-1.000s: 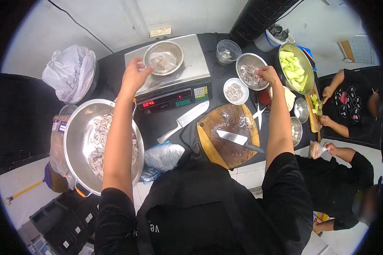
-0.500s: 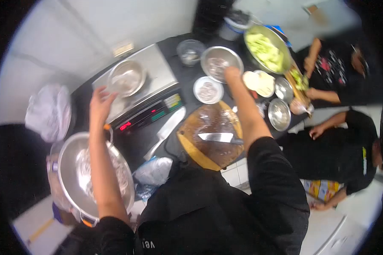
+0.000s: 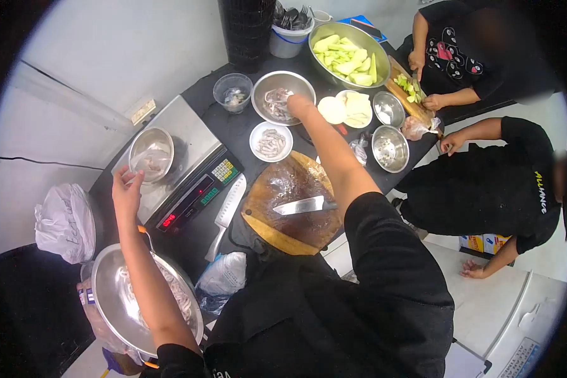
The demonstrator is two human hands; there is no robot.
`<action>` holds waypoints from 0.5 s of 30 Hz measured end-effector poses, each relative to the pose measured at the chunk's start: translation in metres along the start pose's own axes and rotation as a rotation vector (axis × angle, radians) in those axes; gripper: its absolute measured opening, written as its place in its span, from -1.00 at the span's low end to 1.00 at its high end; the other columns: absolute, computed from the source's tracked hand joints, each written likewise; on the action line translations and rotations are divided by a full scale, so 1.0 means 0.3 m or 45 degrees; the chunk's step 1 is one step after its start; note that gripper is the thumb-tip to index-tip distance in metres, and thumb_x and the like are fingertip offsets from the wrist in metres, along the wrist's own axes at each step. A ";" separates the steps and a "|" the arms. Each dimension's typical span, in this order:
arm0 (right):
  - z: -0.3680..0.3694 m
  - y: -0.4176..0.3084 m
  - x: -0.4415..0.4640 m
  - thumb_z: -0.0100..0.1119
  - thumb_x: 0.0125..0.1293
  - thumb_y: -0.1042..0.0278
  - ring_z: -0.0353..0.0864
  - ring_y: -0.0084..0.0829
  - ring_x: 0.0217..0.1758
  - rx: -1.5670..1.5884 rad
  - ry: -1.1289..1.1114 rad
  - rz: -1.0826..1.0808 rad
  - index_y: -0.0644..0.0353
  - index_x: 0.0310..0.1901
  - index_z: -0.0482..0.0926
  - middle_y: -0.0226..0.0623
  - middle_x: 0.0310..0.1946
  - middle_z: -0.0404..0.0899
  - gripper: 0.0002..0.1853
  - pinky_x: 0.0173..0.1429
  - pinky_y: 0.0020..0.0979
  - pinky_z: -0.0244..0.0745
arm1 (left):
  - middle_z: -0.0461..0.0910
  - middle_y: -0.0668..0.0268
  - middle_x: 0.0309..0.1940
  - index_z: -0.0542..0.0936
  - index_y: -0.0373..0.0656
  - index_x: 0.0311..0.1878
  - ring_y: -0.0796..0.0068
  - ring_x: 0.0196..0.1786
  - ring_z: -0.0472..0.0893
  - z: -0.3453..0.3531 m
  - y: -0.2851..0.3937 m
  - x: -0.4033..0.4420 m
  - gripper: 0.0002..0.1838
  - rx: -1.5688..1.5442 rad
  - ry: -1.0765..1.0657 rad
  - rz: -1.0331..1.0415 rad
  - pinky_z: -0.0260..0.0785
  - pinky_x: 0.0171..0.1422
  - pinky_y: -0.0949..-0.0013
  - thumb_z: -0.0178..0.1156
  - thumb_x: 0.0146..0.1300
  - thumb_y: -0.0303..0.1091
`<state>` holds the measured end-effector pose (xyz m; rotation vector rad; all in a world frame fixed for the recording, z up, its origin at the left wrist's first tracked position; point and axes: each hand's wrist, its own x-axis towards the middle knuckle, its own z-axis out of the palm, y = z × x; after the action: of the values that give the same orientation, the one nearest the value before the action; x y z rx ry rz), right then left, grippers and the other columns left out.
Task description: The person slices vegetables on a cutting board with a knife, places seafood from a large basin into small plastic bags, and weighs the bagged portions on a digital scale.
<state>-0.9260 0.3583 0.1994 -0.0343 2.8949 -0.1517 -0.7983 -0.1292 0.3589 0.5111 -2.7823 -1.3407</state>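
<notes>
My left hand (image 3: 127,192) is at the near rim of a metal bowl (image 3: 164,137) on the digital scale (image 3: 186,129). Its fingertips pinch the edge of a clear plastic bag (image 3: 150,159) lying in that bowl. My right hand (image 3: 301,107) reaches into another metal bowl (image 3: 263,82), its fingers closed among pale squid strips (image 3: 276,99); the fingertips are partly hidden. Just nearer stands a white bowl (image 3: 254,150) of more strips (image 3: 271,143). Below my right forearm, a knife (image 3: 299,206) rests on the wet wooden cutting board (image 3: 264,225).
A large metal basin (image 3: 104,286) with squid strips stands at left. A cleaver (image 3: 232,201) lies beside the scale. Cut green vegetables (image 3: 349,60) fill a big bowl at the back. Two people stand at right, one with hands at a chopping board (image 3: 400,75).
The whole view has shifted, bringing the bowls and board further left in the picture. My left fingers have closed on the plastic bag's edge. The right hand stays in the squid bowl.
</notes>
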 end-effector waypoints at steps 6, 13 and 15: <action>0.050 0.050 0.061 0.00 0.16 0.32 0.62 -0.04 -0.06 0.104 0.012 -0.018 0.34 -0.16 0.63 0.09 -0.16 0.61 -0.67 0.08 -0.17 0.49 | 0.56 0.13 -0.12 0.41 -0.24 0.15 0.47 -0.29 0.55 -0.002 -0.027 -0.004 -0.40 0.059 0.058 0.038 0.40 -0.34 0.42 0.36 0.10 -0.17; -0.116 0.066 0.062 0.24 -0.12 0.26 0.68 -0.15 -0.22 0.146 -0.089 -0.076 0.29 -0.47 0.69 0.03 -0.35 0.65 -0.75 -0.08 -0.22 0.53 | 0.59 0.08 -0.12 0.42 -0.28 0.14 0.40 -0.25 0.58 -0.022 -0.028 -0.028 -0.39 0.069 0.113 0.013 0.42 -0.13 0.36 0.35 0.09 -0.14; -0.154 0.064 0.063 0.23 -0.10 0.26 0.68 -0.17 -0.29 0.269 -0.172 -0.039 0.28 -0.51 0.68 -0.01 -0.39 0.65 -0.77 -0.13 -0.24 0.54 | 0.59 0.08 -0.12 0.42 -0.28 0.14 0.39 -0.24 0.59 -0.021 -0.034 -0.029 -0.38 0.077 0.122 0.006 0.42 -0.13 0.36 0.34 0.09 -0.14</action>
<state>-0.9556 0.3815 0.2373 -0.0495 2.7287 -0.4416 -0.7862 -0.1373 0.3562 0.5543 -2.7519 -1.2011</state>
